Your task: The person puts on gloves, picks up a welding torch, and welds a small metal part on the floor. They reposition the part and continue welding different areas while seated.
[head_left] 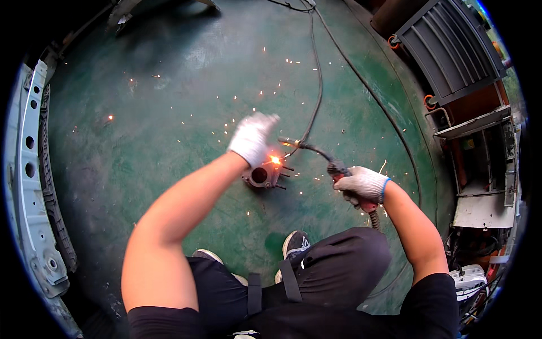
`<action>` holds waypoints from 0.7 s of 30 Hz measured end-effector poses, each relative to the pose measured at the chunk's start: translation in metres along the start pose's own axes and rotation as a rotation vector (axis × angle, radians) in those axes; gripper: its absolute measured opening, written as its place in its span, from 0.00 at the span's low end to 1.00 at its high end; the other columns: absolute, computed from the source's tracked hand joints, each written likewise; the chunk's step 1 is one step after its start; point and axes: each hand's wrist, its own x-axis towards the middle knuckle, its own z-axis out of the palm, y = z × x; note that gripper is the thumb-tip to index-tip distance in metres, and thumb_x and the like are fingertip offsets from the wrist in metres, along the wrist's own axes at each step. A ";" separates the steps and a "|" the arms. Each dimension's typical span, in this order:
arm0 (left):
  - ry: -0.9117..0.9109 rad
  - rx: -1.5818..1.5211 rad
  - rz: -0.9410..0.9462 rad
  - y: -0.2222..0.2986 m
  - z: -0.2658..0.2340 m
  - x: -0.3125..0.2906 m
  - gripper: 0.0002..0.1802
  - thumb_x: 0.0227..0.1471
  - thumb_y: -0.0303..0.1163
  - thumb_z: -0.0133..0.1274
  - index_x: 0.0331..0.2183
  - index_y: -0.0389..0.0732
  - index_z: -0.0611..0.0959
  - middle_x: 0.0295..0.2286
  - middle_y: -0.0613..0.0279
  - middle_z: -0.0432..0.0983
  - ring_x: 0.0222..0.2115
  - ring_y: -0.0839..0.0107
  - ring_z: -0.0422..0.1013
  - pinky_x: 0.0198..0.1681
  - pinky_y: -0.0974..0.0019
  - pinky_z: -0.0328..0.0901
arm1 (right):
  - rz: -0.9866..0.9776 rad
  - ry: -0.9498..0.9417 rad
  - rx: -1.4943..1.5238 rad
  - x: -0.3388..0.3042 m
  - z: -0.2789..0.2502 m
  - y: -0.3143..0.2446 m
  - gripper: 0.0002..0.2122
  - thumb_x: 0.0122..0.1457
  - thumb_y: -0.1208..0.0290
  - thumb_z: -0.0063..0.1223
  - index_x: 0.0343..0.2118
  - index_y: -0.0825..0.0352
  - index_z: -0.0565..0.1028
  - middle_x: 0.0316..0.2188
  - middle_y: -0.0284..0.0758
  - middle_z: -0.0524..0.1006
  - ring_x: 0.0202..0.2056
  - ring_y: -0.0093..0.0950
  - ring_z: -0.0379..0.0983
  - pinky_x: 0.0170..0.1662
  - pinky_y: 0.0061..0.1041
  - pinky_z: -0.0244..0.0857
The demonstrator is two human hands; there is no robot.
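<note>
My right hand, in a white work glove with a blue cuff, is closed round the red and black handle of a welding torch. The torch's bent neck reaches left, its tip just above a metal flanged part on the floor. That part has a round bore and several studs sticking out to the right. A bright orange glow burns on its upper edge, and sparks fly around it. My left hand, also gloved in white, hovers right above the part's left side. Its fingers are smeared by motion.
Dark cables run over the green floor from the top. A long pale perforated metal panel stands at the left. On the right are a dark wheeled cabinet and a metal cabinet. My shoes are close below the part.
</note>
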 end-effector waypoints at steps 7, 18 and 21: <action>-0.109 -0.088 -0.533 -0.058 -0.087 -0.047 0.37 0.59 0.49 0.67 0.63 0.40 0.81 0.58 0.45 0.82 0.60 0.47 0.77 0.65 0.51 0.71 | -0.096 -0.238 0.352 0.021 -0.029 0.079 0.24 0.57 0.73 0.60 0.57 0.75 0.75 0.22 0.33 0.76 0.20 0.24 0.72 0.24 0.30 0.69; -0.908 -0.604 -0.817 0.061 -0.051 -0.224 0.32 0.66 0.54 0.63 0.59 0.40 0.85 0.53 0.49 0.86 0.55 0.54 0.82 0.61 0.56 0.74 | -0.190 -0.718 0.526 0.098 -0.053 0.117 0.32 0.47 0.76 0.67 0.59 0.80 0.74 0.30 0.37 0.81 0.26 0.30 0.77 0.35 0.34 0.74; -0.896 -0.732 -0.722 0.080 -0.073 -0.187 0.32 0.67 0.55 0.63 0.58 0.38 0.85 0.52 0.47 0.86 0.55 0.53 0.82 0.61 0.55 0.73 | -0.175 -0.606 0.341 0.087 -0.057 0.099 0.30 0.49 0.75 0.67 0.58 0.78 0.77 0.33 0.35 0.82 0.30 0.28 0.78 0.38 0.31 0.74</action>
